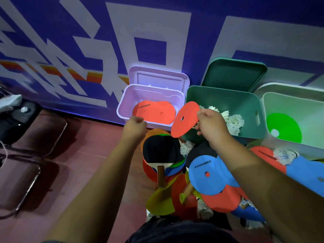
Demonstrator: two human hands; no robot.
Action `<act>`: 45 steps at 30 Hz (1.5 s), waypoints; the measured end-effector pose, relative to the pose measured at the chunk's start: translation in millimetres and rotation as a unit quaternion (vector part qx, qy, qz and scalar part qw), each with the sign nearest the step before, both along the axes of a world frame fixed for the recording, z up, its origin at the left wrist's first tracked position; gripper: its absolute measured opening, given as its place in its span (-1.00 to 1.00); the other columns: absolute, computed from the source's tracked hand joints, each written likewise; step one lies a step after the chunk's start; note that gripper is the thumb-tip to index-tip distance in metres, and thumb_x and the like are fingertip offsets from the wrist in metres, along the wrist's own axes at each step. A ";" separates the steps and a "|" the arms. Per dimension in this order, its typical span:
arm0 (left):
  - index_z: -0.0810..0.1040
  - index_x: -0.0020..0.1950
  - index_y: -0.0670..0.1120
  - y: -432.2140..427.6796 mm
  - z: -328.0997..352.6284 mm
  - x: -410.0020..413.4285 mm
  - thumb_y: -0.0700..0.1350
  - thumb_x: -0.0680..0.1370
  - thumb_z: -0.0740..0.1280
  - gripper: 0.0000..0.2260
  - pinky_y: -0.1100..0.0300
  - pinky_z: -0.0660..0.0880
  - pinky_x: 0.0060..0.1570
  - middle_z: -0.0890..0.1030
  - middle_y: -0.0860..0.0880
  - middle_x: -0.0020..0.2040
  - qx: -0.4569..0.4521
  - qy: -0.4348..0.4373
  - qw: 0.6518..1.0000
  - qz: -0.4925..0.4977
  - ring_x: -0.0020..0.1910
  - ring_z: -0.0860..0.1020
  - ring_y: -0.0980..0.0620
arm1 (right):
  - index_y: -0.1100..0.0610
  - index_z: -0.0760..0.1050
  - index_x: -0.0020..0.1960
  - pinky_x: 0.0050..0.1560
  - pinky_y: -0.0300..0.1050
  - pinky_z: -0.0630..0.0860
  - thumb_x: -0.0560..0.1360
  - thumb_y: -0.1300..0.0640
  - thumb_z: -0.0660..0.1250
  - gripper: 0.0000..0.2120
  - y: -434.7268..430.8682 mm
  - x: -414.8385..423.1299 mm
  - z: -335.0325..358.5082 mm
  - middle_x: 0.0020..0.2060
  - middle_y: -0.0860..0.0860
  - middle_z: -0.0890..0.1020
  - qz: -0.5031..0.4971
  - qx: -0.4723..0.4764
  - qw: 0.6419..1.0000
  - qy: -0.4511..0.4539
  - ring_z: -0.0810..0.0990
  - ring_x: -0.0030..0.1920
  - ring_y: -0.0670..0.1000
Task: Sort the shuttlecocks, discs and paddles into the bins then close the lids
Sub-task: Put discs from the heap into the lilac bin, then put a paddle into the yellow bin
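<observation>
r hand [211, 124] pinching red disc [185, 118] btwn pink bin [122, 109] & green bin [249, 109]; l hand [135, 127] fisted, empty.

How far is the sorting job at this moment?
Early. Done: red discs in the pink bin, shuttlecocks in the teal bin, a green disc in the white bin. In hand: the right hand holds a red disc. Left: the floor pile and paddle; lids open.
</observation>
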State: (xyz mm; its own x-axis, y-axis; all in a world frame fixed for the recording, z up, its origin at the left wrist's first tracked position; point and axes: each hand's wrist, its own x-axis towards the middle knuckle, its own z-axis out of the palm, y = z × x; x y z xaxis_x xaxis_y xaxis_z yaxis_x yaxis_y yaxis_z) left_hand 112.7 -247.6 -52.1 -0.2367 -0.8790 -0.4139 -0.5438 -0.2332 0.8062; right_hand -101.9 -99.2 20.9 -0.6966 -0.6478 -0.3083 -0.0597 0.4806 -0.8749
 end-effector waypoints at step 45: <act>0.55 0.17 -0.27 79.1 -13.5 17.7 -0.19 0.66 0.40 -0.83 0.07 0.68 -0.20 0.66 -0.22 -0.01 0.272 0.131 0.940 0.156 -0.09 0.69 -0.15 | 0.15 0.62 0.04 -0.21 -0.01 0.64 0.53 0.00 0.52 -0.76 35.7 64.3 -98.2 -0.27 0.05 0.71 -0.041 0.113 0.936 -0.330 0.71 -0.21 0.10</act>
